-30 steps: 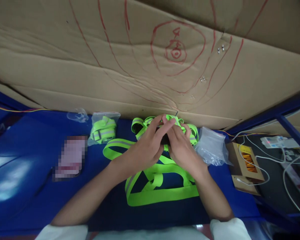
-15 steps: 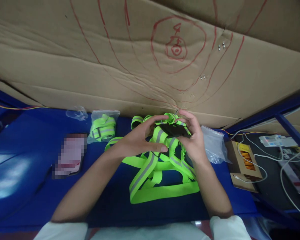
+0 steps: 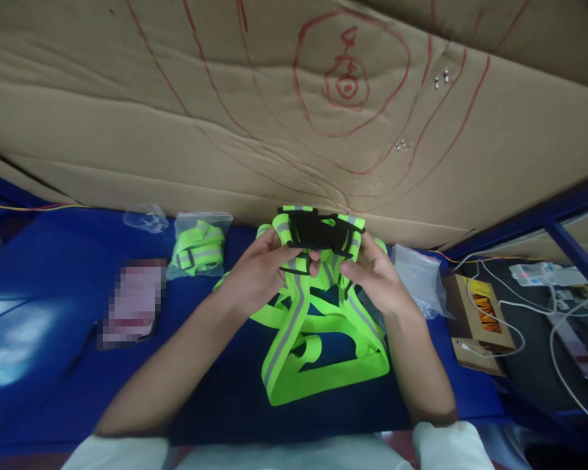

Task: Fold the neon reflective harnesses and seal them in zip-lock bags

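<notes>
A neon-yellow reflective strap harness (image 3: 294, 320) with a grey stripe lies partly on the blue table, its upper part lifted. Its black plastic buckle (image 3: 321, 234) is held up between both hands, facing me. My left hand (image 3: 262, 271) pinches the strap and the buckle's left end, thumb on the front. On the other side my right hand (image 3: 377, 274) grips the strap by the buckle's right end, thumb in front. Some of the fingers are hidden behind the straps. The harness's lower loop spreads toward me on the table.
A clear bag (image 3: 199, 245) with another folded neon strap stands at left, near a blurred-out phone (image 3: 134, 303). An unfilled-looking plastic bag (image 3: 421, 281) lies right. Beyond it are an open cardboard box (image 3: 475, 320) and white cables (image 3: 507, 305). A cardboard wall (image 3: 225, 130) closes the back.
My left hand has moved from spread fingers to a grip on the strap and buckle. The buckle has been turned toward me and raised slightly, with both hands now beside it.
</notes>
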`<state>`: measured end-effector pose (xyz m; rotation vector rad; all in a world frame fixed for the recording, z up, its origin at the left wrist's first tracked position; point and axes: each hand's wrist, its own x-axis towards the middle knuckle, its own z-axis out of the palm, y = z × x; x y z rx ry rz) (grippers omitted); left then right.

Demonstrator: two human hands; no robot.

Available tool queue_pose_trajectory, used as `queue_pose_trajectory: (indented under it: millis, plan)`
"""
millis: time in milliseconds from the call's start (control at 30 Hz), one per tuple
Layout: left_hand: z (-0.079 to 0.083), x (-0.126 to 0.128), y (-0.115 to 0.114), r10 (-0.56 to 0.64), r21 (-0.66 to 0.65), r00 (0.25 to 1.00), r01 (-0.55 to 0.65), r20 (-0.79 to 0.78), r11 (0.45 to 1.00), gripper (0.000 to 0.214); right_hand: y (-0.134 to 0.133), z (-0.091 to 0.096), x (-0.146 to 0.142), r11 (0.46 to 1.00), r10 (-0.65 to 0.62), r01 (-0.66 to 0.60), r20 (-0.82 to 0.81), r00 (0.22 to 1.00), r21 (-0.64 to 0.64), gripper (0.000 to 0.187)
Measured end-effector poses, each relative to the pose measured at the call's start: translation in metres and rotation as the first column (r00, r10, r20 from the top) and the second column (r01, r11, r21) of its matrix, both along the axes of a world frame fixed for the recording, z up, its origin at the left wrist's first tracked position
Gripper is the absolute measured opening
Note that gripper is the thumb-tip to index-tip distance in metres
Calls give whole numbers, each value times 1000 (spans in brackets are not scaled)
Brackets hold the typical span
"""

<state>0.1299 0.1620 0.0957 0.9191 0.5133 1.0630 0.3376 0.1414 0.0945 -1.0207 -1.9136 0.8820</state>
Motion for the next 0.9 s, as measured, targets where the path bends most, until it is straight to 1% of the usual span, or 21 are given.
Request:
queue_pose_trajectory:
  millis: [33,67,100,133,167,233,300,333,367,433,500,567,633,700,767,833,900]
  plan:
    - [0,2,-1,15,13,1000,-15,-6,1000,24,1,-2,0,993,46,-57,-103,994,-106,48]
    - [0,4,-2,28,34,999,-27,-19,999,24,2,-3,0,973,65,-112,-227,972,-203,39]
    - [0,7,-3,35,62,999,-32,-35,998,24,2,-5,0,951,45,-144,-338,940,-273,31]
    - [-1,10,-4,21,94,998,-15,-67,995,24,2,-5,0,939,1,-140,-405,914,-314,27]
    - [-1,13,-5,-12,124,994,25,-110,992,23,1,-6,0,935,-61,-108,-453,890,-338,25]
    - [-3,19,-8,-126,152,969,160,-212,975,22,-1,-4,0,930,-182,-24,-517,836,-367,29]
    - [-6,23,-11,-215,130,941,256,-262,958,25,-5,-2,-1,925,-257,33,-562,786,-378,29]
    - [-7,23,-11,-226,117,941,262,-253,958,28,-7,0,-2,925,-277,50,-581,765,-376,27]
    - [-9,23,-11,-212,109,950,241,-228,964,31,-9,1,-2,928,-288,64,-600,746,-367,24]
    - [-13,20,-9,-152,98,966,175,-209,980,43,-12,0,-2,937,-293,89,-619,728,-339,16]
    - [-16,16,-7,-119,94,958,148,-262,985,56,-12,-3,-2,948,-270,104,-590,761,-301,9]
    - [-16,13,-4,-124,99,930,167,-346,981,62,-12,-7,-1,962,-233,111,-535,812,-250,7]
    - [-14,12,-3,-123,128,899,192,-420,973,61,-12,-8,-2,971,-215,135,-480,851,-195,6]
    - [-9,12,-3,-60,200,880,174,-471,964,56,-12,-5,-4,979,-197,152,-414,889,-139,12]
    - [-5,12,-5,6,280,877,148,-481,948,53,-12,-1,-5,991,-127,108,-332,935,-75,21]
    - [-2,12,-9,33,339,877,151,-479,929,48,-12,1,-6,999,-48,44,-254,966,-19,25]
    - [-3,12,-15,31,376,852,198,-523,905,45,-10,-1,-7,998,-44,51,-198,979,28,24]
